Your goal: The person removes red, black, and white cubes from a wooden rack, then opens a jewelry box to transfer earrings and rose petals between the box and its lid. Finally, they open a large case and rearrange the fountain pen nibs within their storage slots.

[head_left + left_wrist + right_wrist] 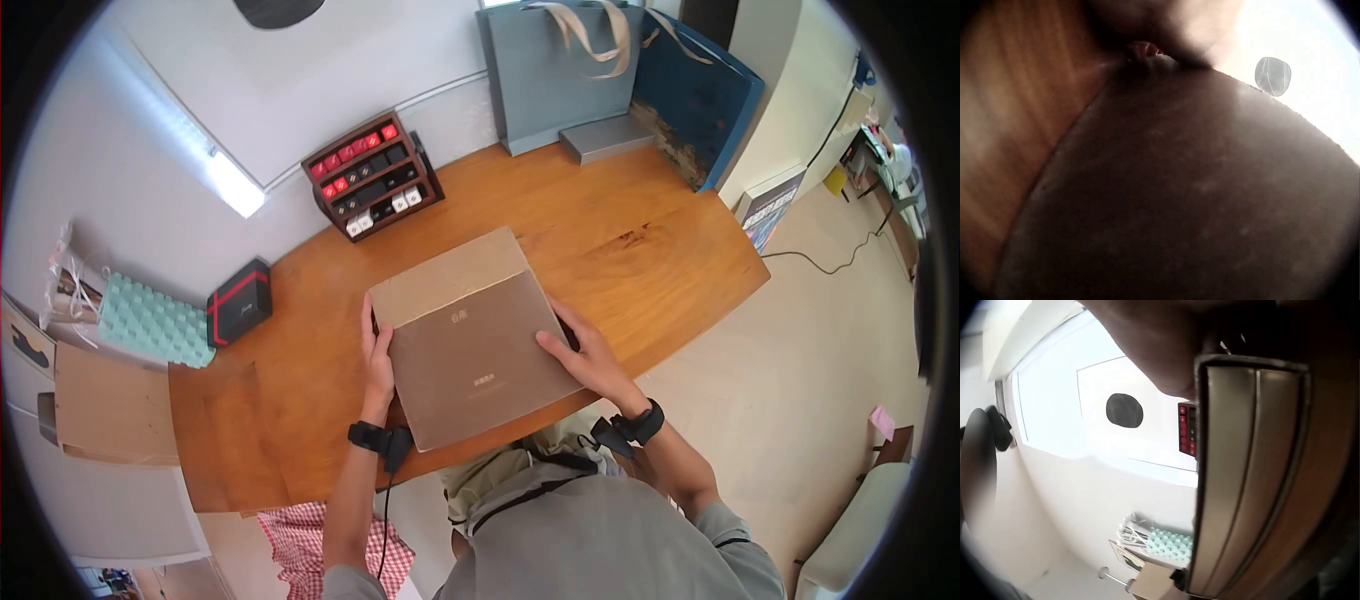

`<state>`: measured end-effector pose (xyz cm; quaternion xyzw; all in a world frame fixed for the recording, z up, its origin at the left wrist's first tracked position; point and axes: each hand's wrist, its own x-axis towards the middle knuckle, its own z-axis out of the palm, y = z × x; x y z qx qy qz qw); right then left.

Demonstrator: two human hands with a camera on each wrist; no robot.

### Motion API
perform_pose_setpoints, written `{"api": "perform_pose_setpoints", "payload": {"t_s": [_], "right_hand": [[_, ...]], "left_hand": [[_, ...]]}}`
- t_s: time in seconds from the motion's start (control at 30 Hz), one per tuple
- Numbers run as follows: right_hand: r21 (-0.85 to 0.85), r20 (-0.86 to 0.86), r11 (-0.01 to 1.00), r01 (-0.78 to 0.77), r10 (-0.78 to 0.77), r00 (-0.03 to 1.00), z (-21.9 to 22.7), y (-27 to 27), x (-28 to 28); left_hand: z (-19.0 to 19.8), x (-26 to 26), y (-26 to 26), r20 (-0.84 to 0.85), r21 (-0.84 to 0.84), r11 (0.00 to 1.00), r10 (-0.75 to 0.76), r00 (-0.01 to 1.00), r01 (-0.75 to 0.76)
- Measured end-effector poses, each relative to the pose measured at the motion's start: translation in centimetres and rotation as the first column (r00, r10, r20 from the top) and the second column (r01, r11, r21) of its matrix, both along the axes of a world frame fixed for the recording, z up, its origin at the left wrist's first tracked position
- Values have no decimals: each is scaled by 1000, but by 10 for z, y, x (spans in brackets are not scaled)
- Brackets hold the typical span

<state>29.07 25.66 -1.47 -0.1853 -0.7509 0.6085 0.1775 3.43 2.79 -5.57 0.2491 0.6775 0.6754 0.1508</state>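
Observation:
A large flat box (470, 370), brown with a lighter tan band along its far part and small pale lettering, is tilted over the near edge of the wooden table. My left hand (378, 358) grips its left side. On the opposite side my right hand (592, 362) holds it, thumb on the top face and fingers round the edge. In the left wrist view a dark face of the box (1166, 175) fills most of the picture, with the left hand (1172, 25) blurred above. The right wrist view shows the box's layered side (1229, 475) below the right hand (1154, 344).
At the back of the table (690, 260) stand a rack of red, black and white pieces (370, 175), a grey-blue paper bag (560, 80), a dark blue bag (700, 100) and a flat grey box (607, 138). A black box with red ribbon (240, 300) stands at the left.

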Motion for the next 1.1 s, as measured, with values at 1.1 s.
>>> {"api": "perform_pose_setpoints", "payload": {"t_s": [1.1], "right_hand": [[525, 184, 808, -266, 197, 963, 40, 11, 60]], "left_hand": [[55, 145, -58, -537, -486, 869, -212, 817, -94]]}}
